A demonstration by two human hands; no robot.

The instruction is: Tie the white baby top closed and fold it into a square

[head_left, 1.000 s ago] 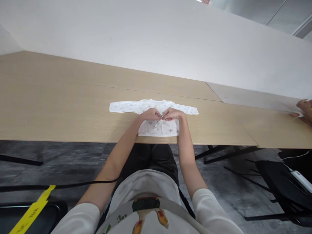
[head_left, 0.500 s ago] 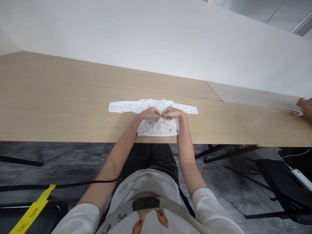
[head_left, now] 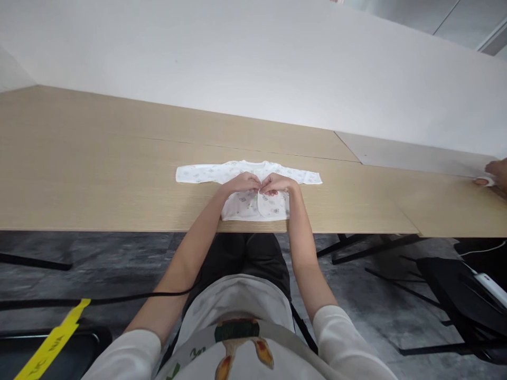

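A small white baby shirt [head_left: 273,210] with a faint print lies spread on the table, its sleeves stretched out to both sides and its hem towards me. Over the middle of its front, my left hand [head_left: 246,182] pinches the cloth near the front opening. My right hand [head_left: 274,183] pinches the cloth from the other side, the fingertips of both hands nearly touching. What exactly sits between the fingertips, such as a fastener, is hidden by the fingers.
The light wooden table [head_left: 99,174] runs left and right, with a white partition [head_left: 222,58] behind it. At the far right another person's hand [head_left: 497,171] is by a white object. A black chair [head_left: 447,285] stands below right, and a yellow tag [head_left: 55,340] hangs at lower left.
Both hands stay pinched at the front opening with only slight finger movement. The lower front of the shirt has shifted very slightly left.
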